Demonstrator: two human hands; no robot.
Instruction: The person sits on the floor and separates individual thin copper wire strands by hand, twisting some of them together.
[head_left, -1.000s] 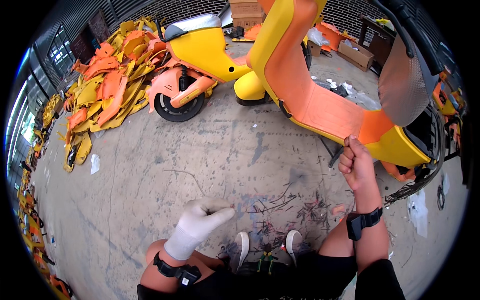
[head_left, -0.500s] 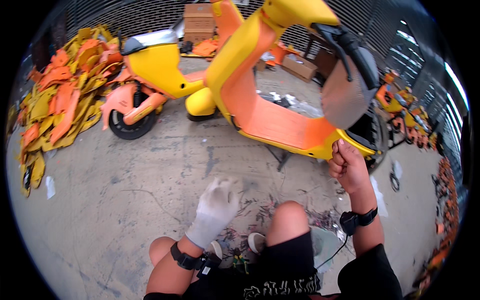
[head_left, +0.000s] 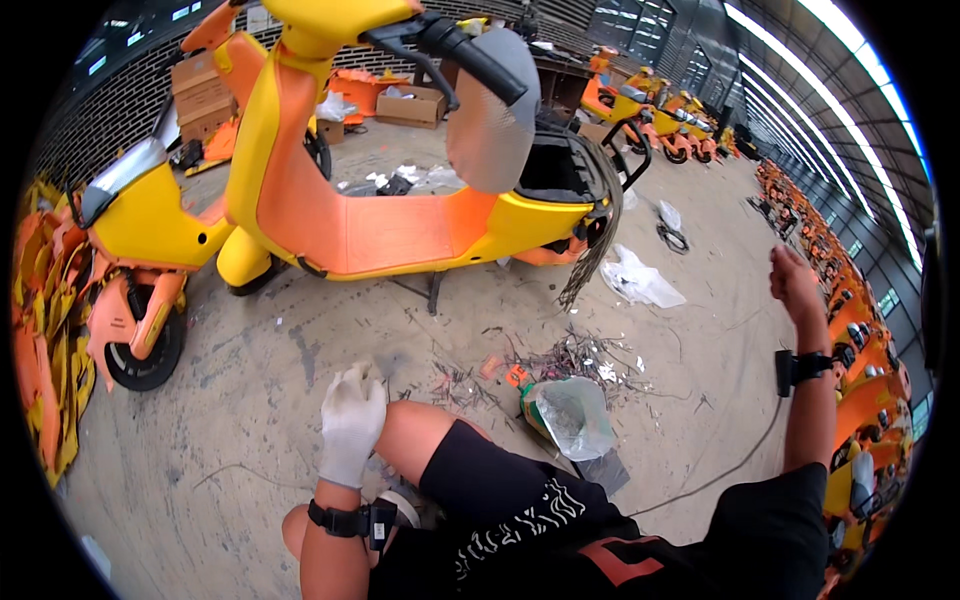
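Observation:
My left hand (head_left: 352,415), in a pale grey work glove, hovers beside my knee with its fingers curled; whatever they hold, if anything, is hidden. Far out to the right, my bare right hand (head_left: 795,283) is raised over the floor, thumb and fingers drawn together. Anything in that grip is too small to make out. Ahead of me stands a yellow and orange scooter (head_left: 400,235), apart from both hands. On the floor before my knees lies a scatter of dark cable scraps (head_left: 575,355), beside an open clear plastic bag (head_left: 575,415) with a green edge.
A heap of yellow and orange panels (head_left: 40,330) rises at the left. White plastic sheeting (head_left: 640,280) and a coiled black cable (head_left: 672,238) lie to the right. Cardboard boxes (head_left: 410,107) stand behind the scooter. Rows of orange scooters and parts (head_left: 870,400) line the right side.
The view has swung right, so the scooter sits farther left and the right-hand rows show more. My right arm has reached out to the right, away from the scooter; my left hand stays by my knee.

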